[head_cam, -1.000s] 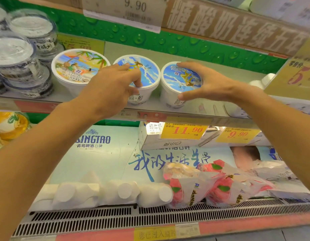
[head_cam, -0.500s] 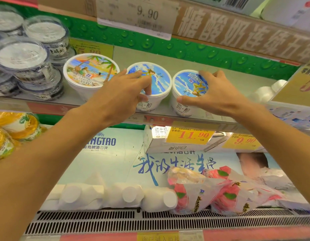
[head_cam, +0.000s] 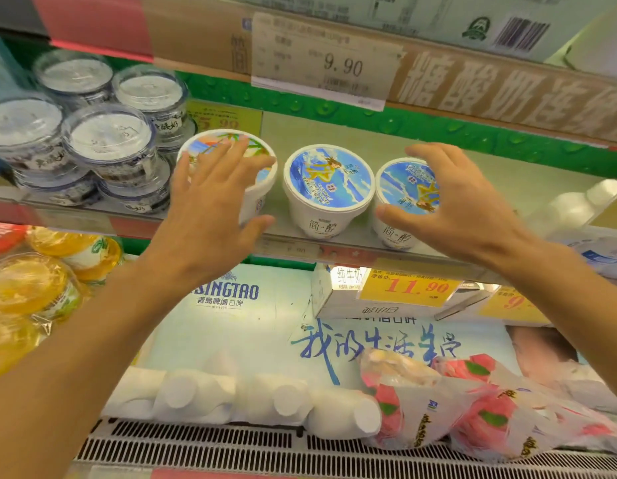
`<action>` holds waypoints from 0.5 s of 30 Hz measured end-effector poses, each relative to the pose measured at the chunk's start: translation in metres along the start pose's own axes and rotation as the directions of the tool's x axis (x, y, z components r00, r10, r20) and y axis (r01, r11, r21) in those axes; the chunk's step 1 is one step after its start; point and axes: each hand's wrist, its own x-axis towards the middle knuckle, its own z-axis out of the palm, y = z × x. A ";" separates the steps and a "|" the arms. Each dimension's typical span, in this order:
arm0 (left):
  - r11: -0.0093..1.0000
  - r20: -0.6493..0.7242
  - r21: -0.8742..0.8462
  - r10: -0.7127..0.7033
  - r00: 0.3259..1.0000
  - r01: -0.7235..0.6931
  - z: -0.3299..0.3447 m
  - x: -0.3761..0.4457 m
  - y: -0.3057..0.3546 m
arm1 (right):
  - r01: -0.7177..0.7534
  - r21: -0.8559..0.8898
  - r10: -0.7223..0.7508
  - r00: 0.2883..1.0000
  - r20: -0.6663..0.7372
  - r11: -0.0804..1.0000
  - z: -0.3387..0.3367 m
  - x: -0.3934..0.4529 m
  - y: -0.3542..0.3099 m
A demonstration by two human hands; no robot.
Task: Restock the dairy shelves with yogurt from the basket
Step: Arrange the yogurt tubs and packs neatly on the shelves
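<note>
Three white yogurt tubs stand in a row on the dairy shelf [head_cam: 500,188]. My left hand [head_cam: 210,205] is spread flat over the left tub [head_cam: 257,188], whose beach-picture lid it partly hides. The middle tub [head_cam: 329,183], with a blue lid, stands free between my hands. My right hand [head_cam: 455,205] is cupped loosely around the right tub [head_cam: 405,190], thumb in front of its rim and fingers arched over its far edge. I cannot tell whether the hand touches it. No basket is in view.
Clear-lidded cups [head_cam: 106,143] are stacked at the shelf's left end. Below lie yellow packs [head_cam: 27,285], white bottles on their sides [head_cam: 265,399], pink-and-white bags [head_cam: 473,416] and a box with an 11.90 price tag [head_cam: 409,288]. A 9.90 tag [head_cam: 328,63] hangs above.
My left hand left the middle tub and moved left over the beach-lid tub, fingers spreading. My right hand loosened its hold on the right tub. The view tilted upward.
</note>
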 end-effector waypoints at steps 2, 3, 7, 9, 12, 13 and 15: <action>0.994 -0.009 -0.008 -0.113 0.994 0.113 -0.006 -0.008 -0.018 | 0.107 0.018 -0.108 0.994 0.010 0.994 0.008 0.003 -0.020; 0.987 -0.006 -0.050 -0.155 0.988 0.154 -0.008 -0.011 -0.022 | 0.148 0.028 -0.149 0.989 0.020 0.989 0.013 0.006 -0.031; 0.923 -0.004 -0.246 -0.305 0.952 0.295 -0.012 -0.017 -0.023 | 0.205 0.048 -0.209 0.972 0.107 0.978 0.034 0.026 -0.059; 0.886 -0.012 -0.332 -0.346 0.938 0.323 -0.009 -0.015 -0.022 | 0.181 0.026 -0.183 0.971 0.154 0.983 0.041 0.039 -0.062; 0.850 -0.059 -0.406 -0.390 0.919 0.335 0.002 -0.010 -0.017 | 0.126 -0.015 -0.120 0.971 0.205 0.992 0.047 0.051 -0.059; 0.845 -0.091 -0.410 -0.412 0.907 0.343 0.005 -0.008 -0.016 | 0.115 -0.023 -0.107 0.971 0.215 0.993 0.049 0.053 -0.057; 0.839 -0.131 -0.423 -0.431 0.893 0.343 0.008 -0.003 -0.016 | 0.119 -0.041 -0.108 0.970 0.219 0.992 0.049 0.055 -0.055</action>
